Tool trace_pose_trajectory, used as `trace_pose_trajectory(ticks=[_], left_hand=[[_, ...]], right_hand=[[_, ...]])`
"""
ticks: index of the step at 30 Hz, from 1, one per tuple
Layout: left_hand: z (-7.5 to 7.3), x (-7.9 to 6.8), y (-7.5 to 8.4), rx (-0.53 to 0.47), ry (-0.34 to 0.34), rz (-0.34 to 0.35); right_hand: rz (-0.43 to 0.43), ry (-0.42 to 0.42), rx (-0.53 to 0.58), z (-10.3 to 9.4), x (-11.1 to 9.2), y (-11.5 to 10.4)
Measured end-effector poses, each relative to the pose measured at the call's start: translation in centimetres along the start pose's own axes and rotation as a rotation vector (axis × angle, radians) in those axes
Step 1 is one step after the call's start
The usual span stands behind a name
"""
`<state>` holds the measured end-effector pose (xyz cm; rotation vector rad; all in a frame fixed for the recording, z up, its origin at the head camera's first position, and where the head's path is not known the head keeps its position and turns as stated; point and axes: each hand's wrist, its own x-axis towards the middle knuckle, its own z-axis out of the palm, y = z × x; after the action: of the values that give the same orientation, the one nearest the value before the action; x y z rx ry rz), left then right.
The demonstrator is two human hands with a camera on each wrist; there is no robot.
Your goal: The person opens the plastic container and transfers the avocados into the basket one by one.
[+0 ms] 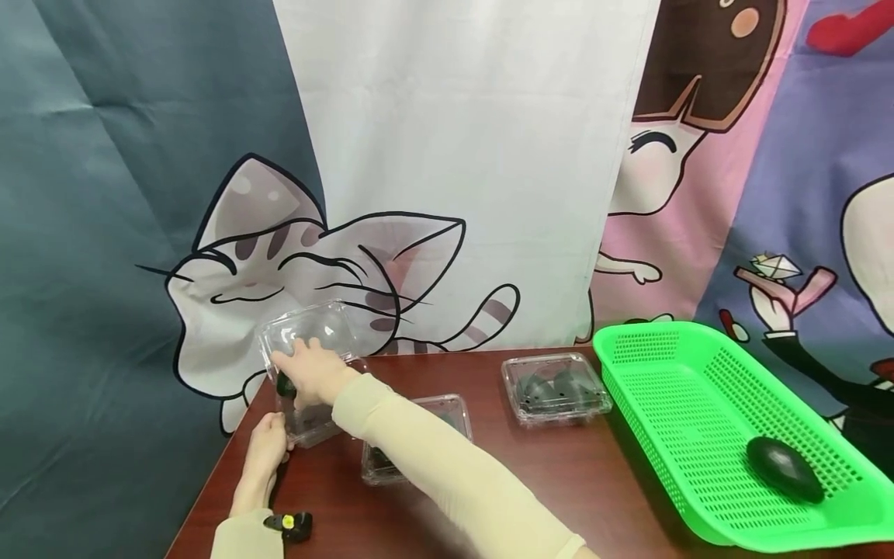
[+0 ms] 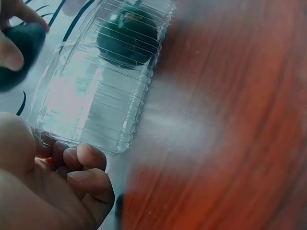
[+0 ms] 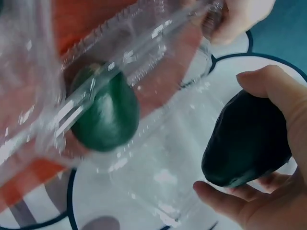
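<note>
At the table's far left, a clear plastic clamshell box [image 1: 310,423] stands with its lid [image 1: 328,330] raised. My left hand [image 1: 264,450] grips the box's near edge, its fingers curled in the left wrist view. Over the open box, my right hand [image 1: 314,374] holds a dark green avocado [image 3: 249,139] between thumb and fingers. Another avocado [image 2: 127,40] lies at one end inside the box, seen through the plastic. In the head view the right hand and sleeve cover much of the box.
A second clear box [image 1: 454,411] sits partly behind my right sleeve. Farther right is a closed box [image 1: 556,388] with avocados in it. A green perforated basket [image 1: 670,473] stands at the right, holding one dark avocado [image 1: 785,470]. A printed cloth [image 1: 461,140] hangs behind the table.
</note>
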<state>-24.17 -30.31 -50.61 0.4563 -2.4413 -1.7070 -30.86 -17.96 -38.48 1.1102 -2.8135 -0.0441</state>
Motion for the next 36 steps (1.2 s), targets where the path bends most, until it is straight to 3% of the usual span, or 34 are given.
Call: trace_pose_trajectory(ticks=[9,18,36], left_hand=[[-0.2,0.0,0.0,0.020,-0.009,-0.010],[-0.3,0.1,-0.1,0.016,-0.032,-0.020],[-0.5,0.3,0.0,0.007,-0.025,-0.045]], right_hand=[[-0.064,0.067,-0.014,-3.6,-2.4,3.7],[-0.107,0.163,-0.051,-5.5,-6.5,10.2],[0.054,0.222,0.077,-5.9,-16.7,24.6]])
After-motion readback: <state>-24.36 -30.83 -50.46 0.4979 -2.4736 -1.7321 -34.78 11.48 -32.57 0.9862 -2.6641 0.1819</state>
